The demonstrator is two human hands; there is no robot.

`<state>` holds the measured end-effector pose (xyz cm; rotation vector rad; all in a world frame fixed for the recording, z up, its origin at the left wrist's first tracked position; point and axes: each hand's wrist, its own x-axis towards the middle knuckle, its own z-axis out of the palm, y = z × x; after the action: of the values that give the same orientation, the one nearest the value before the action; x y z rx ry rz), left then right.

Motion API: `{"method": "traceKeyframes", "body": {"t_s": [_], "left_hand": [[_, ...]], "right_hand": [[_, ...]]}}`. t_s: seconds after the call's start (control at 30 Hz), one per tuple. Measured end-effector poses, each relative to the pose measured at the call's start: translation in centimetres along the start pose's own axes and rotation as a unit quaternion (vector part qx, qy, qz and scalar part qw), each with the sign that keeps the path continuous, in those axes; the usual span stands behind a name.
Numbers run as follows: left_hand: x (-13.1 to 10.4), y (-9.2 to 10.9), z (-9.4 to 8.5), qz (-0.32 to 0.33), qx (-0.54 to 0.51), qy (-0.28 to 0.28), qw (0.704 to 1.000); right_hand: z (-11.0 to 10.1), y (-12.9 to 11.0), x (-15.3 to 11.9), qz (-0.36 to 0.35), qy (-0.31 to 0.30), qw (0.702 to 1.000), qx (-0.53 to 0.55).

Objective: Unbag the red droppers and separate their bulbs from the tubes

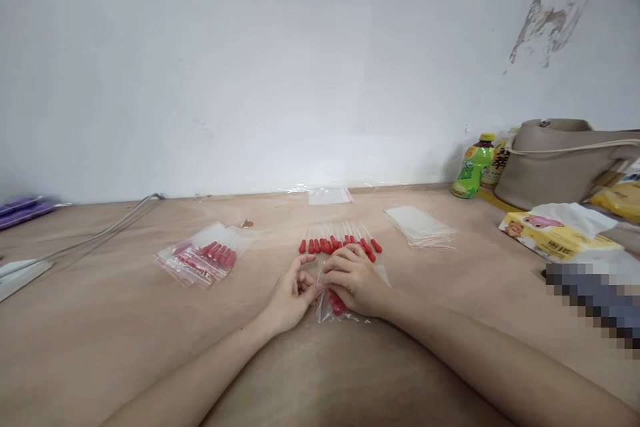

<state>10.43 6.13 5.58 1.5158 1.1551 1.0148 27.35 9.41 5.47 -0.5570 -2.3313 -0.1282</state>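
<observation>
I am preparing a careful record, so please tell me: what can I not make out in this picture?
In the head view:
Clear bag: the right hand covers part, so red pieces inside cannot be counted.
Purple packets: cut off by the left edge.
Dark object at right: masked by pixel blocks.
Green bottle: label's small print too small and blurred.
</observation>
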Motion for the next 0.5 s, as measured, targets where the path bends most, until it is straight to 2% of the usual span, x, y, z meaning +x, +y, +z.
{"method": "traceKeyframes", "body": {"t_s": [0.17,0.33,0.5], "left_hand": [[0.0,-0.5,0.6,0.024,0.037,0.041,0.998],[0.1,-1.1,0.5,0.038,0.090,0.067,0.993],[0.5,-1.5,-0.5,0.060,0.123,0.084,0.987]], "right_hand": [[0.2,0.3,0.0,-0.017,-0.049,0.998,-0.029],[-0.4,0.3,0.4,-0.017,-0.093,0.995,0.002],[-2.0,-0.2,0.6,0.035,-0.070,0.991,0.106]]}}
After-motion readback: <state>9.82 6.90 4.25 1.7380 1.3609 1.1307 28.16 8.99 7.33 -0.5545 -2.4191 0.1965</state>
